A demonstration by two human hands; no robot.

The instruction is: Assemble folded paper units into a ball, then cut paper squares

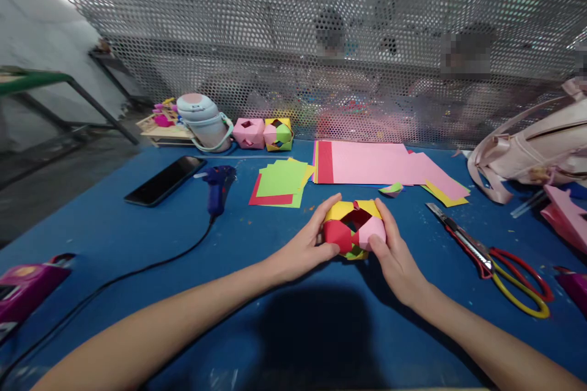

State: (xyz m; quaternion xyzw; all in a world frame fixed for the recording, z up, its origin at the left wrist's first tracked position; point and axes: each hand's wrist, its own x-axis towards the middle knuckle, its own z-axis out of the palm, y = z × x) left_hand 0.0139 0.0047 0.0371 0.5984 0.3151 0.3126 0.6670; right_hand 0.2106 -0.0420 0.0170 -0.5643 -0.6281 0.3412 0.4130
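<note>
Red, yellow and pink, a paper cube (345, 236) sits clasped between the left hand (310, 245) and right hand (391, 250) over a blue table (151, 232); too firm a squeeze could buckle its open sides.

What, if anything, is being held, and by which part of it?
A multicoloured folded-paper block, held by its opposite sides between the left hand and right hand.

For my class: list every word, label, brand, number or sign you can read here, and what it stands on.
None can be read.
Purple item at the left edge: pale markings, too blurred to read.
Utility knife: any markings too small to read.
Folded paper ball: no lettering visible.
</note>
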